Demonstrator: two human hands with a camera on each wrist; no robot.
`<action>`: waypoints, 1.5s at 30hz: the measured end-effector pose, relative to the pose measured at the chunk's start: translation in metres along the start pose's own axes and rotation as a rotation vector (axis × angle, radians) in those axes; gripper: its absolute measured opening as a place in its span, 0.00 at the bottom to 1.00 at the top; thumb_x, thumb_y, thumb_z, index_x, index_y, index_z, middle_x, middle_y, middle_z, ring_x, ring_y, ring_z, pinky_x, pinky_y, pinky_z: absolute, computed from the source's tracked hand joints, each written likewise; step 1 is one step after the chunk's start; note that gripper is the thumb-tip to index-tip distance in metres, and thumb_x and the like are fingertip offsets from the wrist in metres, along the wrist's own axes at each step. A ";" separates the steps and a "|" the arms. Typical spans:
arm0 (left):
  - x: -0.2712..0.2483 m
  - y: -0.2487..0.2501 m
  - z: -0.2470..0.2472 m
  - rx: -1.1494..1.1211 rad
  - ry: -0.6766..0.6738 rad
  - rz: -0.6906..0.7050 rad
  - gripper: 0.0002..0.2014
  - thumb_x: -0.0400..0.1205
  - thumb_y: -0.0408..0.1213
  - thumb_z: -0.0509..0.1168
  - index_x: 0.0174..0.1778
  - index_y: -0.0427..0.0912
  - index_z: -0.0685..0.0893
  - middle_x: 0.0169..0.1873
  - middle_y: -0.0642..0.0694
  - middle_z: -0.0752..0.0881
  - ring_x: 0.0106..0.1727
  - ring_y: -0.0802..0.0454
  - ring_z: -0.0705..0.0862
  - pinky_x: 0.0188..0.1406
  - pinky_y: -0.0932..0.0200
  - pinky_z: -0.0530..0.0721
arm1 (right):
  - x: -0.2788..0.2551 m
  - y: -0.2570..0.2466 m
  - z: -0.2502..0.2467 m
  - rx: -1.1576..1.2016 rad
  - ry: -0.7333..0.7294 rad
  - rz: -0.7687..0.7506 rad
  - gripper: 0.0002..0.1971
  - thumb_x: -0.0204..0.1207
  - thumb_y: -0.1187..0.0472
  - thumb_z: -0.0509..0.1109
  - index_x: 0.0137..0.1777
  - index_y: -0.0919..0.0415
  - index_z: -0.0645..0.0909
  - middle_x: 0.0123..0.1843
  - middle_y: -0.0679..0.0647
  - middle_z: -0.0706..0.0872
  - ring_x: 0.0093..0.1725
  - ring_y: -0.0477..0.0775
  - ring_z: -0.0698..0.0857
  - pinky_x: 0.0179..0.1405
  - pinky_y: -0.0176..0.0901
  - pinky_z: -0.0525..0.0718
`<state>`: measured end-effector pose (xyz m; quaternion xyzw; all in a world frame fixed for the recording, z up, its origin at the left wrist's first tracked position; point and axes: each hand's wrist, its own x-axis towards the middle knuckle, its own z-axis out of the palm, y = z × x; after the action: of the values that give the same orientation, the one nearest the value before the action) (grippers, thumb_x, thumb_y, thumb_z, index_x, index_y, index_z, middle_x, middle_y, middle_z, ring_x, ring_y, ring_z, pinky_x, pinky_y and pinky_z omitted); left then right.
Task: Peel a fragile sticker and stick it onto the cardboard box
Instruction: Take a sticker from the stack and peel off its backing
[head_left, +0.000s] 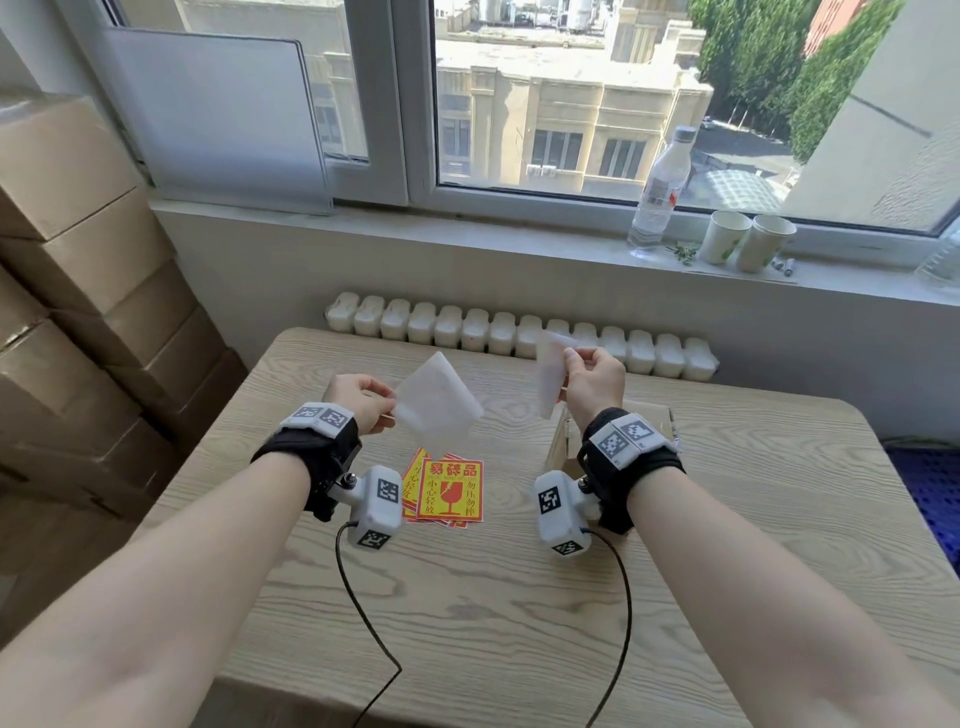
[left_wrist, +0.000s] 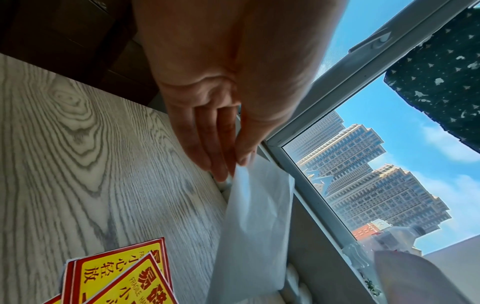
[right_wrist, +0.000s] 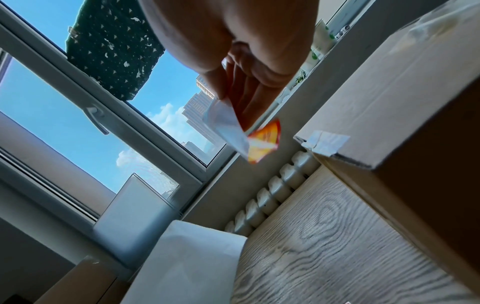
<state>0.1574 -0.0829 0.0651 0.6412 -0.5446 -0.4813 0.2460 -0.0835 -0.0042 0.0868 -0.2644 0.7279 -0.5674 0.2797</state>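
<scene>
Stacked brown cartons (head_left: 78, 291) at the far left run out of the head view. The left hand (head_left: 363, 402) pinches one corner of a white backing sheet (head_left: 439, 408) between thumb and fingers above the counter (head_left: 467, 613); nothing printed shows on the sheet's pale face. Below it a small pile of stickers (head_left: 449, 491) lies on the counter, partly covered by the left wrist camera; the top one reads "易碎品" in red on yellow, with "小心轻放", a broken-glass symbol and "勿压勿摔". The left wrist view shows "FRAGILE" on a sticker cut off at the frame edge.

The right hand (head_left: 595, 382) pinches the peeled fragile sticker (head_left: 550, 374), which the head view shows only from its whitish back. The right wrist view catches a red and yellow corner (right_wrist: 265, 142) of it, blurred, its writing unreadable. The cardboard box (head_left: 566, 447) stands on the counter just behind the right wrist, largely hidden by it. On the windowsill, a plastic bottle (head_left: 660, 192) carries a label too small to read, beside two paper cups (head_left: 745, 241).
</scene>
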 end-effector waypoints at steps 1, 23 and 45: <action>0.001 -0.003 0.001 0.002 0.000 -0.007 0.13 0.78 0.24 0.66 0.29 0.42 0.78 0.26 0.42 0.82 0.11 0.63 0.81 0.20 0.66 0.81 | 0.001 0.000 -0.001 -0.001 0.003 -0.003 0.10 0.79 0.60 0.66 0.35 0.52 0.76 0.43 0.59 0.85 0.52 0.68 0.87 0.54 0.69 0.86; 0.022 -0.129 0.089 0.211 -0.240 -0.241 0.10 0.76 0.27 0.68 0.53 0.33 0.85 0.44 0.31 0.88 0.39 0.40 0.88 0.40 0.52 0.86 | -0.002 0.040 0.038 -0.129 -0.207 0.040 0.11 0.80 0.61 0.66 0.35 0.51 0.77 0.44 0.59 0.86 0.48 0.66 0.88 0.48 0.66 0.89; -0.049 0.068 0.063 0.236 -0.276 0.434 0.16 0.75 0.41 0.72 0.54 0.36 0.87 0.53 0.39 0.90 0.52 0.48 0.87 0.56 0.55 0.84 | -0.033 -0.021 0.003 0.039 -0.233 0.094 0.10 0.82 0.60 0.62 0.41 0.63 0.80 0.49 0.70 0.87 0.50 0.70 0.87 0.55 0.68 0.86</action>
<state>0.0734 -0.0436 0.1128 0.4622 -0.7498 -0.4333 0.1907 -0.0569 0.0119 0.1103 -0.2886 0.6909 -0.5331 0.3940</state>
